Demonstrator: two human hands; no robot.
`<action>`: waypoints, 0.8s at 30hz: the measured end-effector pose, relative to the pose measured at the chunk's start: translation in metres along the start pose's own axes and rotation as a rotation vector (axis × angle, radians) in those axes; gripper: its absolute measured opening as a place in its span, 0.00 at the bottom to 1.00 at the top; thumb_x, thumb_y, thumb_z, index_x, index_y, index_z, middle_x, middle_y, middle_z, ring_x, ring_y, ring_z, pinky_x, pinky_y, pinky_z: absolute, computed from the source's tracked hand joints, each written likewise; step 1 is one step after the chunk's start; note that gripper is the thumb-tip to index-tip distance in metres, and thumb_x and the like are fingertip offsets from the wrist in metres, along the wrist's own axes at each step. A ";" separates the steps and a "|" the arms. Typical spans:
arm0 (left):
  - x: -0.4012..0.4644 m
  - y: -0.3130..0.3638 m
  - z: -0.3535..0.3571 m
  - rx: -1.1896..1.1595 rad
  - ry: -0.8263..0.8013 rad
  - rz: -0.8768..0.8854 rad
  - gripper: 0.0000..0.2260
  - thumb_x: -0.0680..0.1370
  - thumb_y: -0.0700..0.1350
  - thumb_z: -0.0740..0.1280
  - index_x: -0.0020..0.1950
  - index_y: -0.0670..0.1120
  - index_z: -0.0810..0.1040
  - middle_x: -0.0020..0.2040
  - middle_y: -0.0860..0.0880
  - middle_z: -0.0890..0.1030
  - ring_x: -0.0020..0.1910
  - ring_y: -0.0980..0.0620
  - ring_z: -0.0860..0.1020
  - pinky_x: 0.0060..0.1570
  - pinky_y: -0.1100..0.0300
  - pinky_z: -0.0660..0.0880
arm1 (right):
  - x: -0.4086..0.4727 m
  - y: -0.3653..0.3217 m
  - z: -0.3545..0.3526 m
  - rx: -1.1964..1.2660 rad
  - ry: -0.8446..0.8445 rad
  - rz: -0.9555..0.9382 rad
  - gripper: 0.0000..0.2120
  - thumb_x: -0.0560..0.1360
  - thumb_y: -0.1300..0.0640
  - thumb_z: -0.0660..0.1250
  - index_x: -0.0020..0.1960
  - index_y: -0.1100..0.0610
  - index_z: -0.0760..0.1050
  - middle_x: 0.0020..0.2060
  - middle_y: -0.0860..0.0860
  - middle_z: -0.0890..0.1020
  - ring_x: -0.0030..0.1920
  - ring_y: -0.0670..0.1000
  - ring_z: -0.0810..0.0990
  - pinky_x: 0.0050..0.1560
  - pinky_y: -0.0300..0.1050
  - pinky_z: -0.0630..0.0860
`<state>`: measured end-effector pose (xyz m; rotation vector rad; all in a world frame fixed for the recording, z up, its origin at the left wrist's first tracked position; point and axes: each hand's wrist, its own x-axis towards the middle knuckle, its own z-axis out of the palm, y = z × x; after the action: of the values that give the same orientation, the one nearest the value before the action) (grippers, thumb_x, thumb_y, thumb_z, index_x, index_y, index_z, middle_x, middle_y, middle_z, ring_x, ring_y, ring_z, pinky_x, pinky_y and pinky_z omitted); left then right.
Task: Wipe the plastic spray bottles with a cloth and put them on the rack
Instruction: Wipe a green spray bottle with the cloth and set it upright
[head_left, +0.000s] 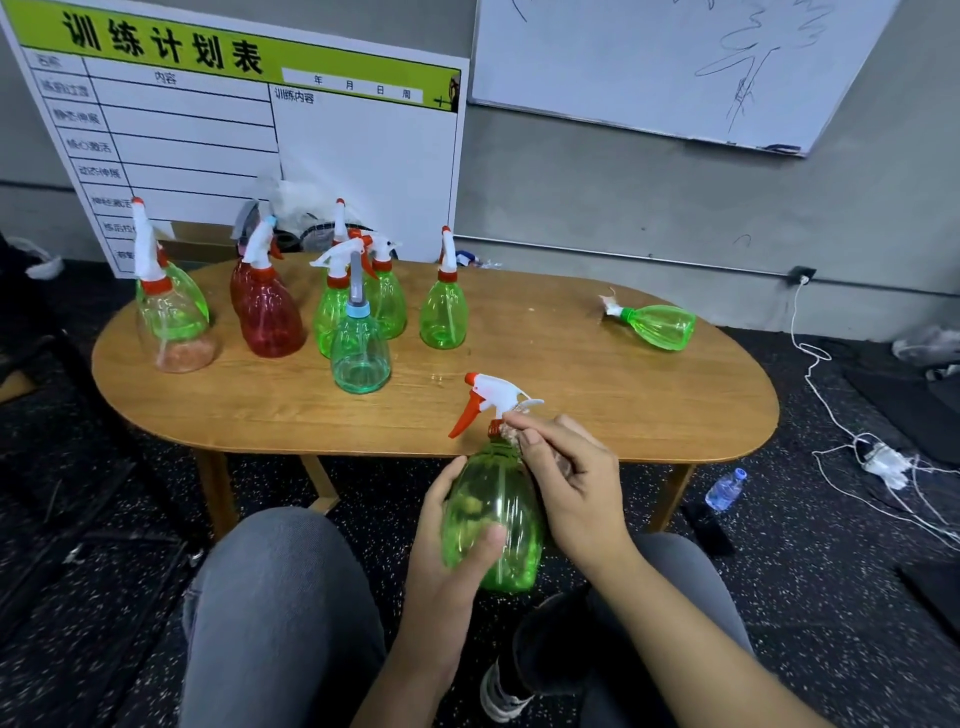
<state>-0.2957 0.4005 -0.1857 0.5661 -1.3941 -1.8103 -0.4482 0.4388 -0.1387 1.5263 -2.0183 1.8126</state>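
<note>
Green bottle (493, 519) is gripped in the left hand (452, 540) while cloth (511, 434) pinched by the right hand (576, 483) is rubbed at its neck, so wiping seems underway; racking comes next.

Held green spray bottle (493, 519): translucent, white trigger head with orange-red lever and nozzle tip, upright, tilted slightly, near centre, in front of the bench's near edge. Cloth (511, 434): small pale wad at the bottle's neck, mostly hidden.

On the bench, far left group, all upright: clear-and-green bottle (174, 317), red bottle (270, 312), three green bottles (444, 312) and a teal bottle (360, 348) with a blue collar.

Far right: green bottle (657, 325) on its side, neck pointing left, apart from the group.
</note>
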 end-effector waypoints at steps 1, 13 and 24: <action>0.001 -0.001 0.000 -0.012 0.016 -0.001 0.33 0.70 0.64 0.77 0.75 0.66 0.73 0.69 0.54 0.81 0.69 0.50 0.80 0.70 0.40 0.76 | 0.000 -0.001 0.000 0.015 0.012 0.002 0.11 0.82 0.56 0.68 0.61 0.51 0.86 0.38 0.38 0.76 0.37 0.42 0.73 0.41 0.34 0.68; 0.004 -0.005 -0.001 -0.082 0.001 -0.050 0.20 0.82 0.57 0.62 0.74 0.66 0.75 0.73 0.55 0.80 0.71 0.50 0.79 0.70 0.39 0.75 | -0.001 -0.007 0.000 -0.096 -0.076 -0.018 0.11 0.83 0.53 0.68 0.61 0.49 0.86 0.39 0.37 0.77 0.37 0.43 0.74 0.39 0.34 0.68; 0.000 0.005 0.000 -0.213 0.013 -0.072 0.19 0.85 0.52 0.61 0.77 0.57 0.71 0.68 0.43 0.83 0.67 0.41 0.82 0.68 0.44 0.76 | -0.063 -0.016 -0.010 -0.425 -0.301 -0.630 0.09 0.80 0.53 0.70 0.57 0.50 0.87 0.47 0.44 0.72 0.42 0.44 0.74 0.41 0.32 0.71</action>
<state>-0.2940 0.3997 -0.1806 0.5203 -1.1666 -1.9792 -0.4110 0.4884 -0.1607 2.0449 -1.5870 0.9069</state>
